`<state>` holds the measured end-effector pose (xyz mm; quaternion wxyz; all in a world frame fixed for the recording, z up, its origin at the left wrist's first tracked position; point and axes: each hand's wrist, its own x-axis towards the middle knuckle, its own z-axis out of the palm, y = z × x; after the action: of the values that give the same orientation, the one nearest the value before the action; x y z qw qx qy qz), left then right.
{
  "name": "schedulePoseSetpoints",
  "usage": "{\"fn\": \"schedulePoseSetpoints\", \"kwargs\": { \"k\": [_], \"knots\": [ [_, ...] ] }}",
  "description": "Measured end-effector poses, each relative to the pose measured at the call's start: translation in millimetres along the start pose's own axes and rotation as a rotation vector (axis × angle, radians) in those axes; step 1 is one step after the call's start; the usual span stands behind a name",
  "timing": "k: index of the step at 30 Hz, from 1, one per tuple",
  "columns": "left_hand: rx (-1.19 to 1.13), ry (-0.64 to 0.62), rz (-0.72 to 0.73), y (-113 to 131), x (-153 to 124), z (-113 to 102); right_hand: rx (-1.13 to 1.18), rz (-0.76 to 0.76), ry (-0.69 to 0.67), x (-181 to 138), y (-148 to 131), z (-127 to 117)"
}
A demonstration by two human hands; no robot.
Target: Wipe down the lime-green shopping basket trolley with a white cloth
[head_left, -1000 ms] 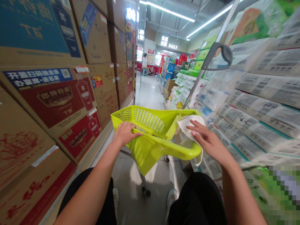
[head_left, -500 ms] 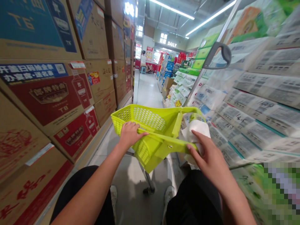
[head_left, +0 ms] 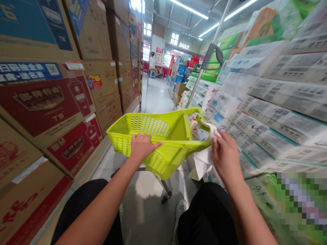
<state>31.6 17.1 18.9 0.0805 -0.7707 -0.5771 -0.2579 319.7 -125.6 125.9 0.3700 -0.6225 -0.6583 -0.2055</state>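
My left hand [head_left: 141, 147] is closed over the near rim of a yellow-green plastic shopping cart basket [head_left: 176, 160], thumb stretched along the edge. The basket has perforated walls and shows nothing inside its visible part. At the basket's right end, my right hand [head_left: 226, 153] grips a white wipe [head_left: 201, 163] against the handle end. Part of this thin, soft sheet drapes over the handle [head_left: 203, 124], and part hangs below it. Whether it is cloth or paper, I cannot tell. Below the basket, a metal leg ends in a dark caster [head_left: 166, 196].
Stacked cardboard cartons [head_left: 33, 98] line the left side. On the right rise piles of wrapped tissue packs [head_left: 276, 122]. A metal pole with a grey handle [head_left: 212, 58] leans there. Down the tiled aisle [head_left: 160, 97], a person [head_left: 152, 61] sits on a blue stool.
My right hand has shifted up and closed around the wipe, which now spreads over the handle and hangs down. The basket has swung slightly left; my left hand keeps its hold.
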Motion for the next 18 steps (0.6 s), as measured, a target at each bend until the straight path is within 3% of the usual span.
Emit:
{"fn": "schedulePoseSetpoints", "kwargs": {
  "k": [3, 6, 9, 11, 13, 15, 18],
  "knots": [
    [-0.054, -0.032, 0.056, -2, -5, -7, 0.110, -0.101, -0.148, 2, -27, 26],
    [-0.198, -0.097, 0.258, -23, -6, -17, 0.192, -0.218, -0.331, -2, -43, 44],
    [-0.294, -0.084, 0.289, -61, -4, -26, 0.113, -0.194, -0.232, 4, -29, 50],
    [-0.198, -0.076, 0.142, -86, -4, -29, -0.011, -0.156, -0.148, 14, -7, 54],
    [-0.121, -0.189, 0.031, -103, -6, -31, -0.141, -0.160, -0.147, 25, 14, 59],
    [-0.062, -0.270, 0.001, -109, -10, -32, -0.242, -0.173, -0.160, 33, 28, 66],
    [0.000, -0.293, 0.058, -102, -16, -34, -0.329, -0.177, -0.111, 36, 27, 81]
  ]
}}
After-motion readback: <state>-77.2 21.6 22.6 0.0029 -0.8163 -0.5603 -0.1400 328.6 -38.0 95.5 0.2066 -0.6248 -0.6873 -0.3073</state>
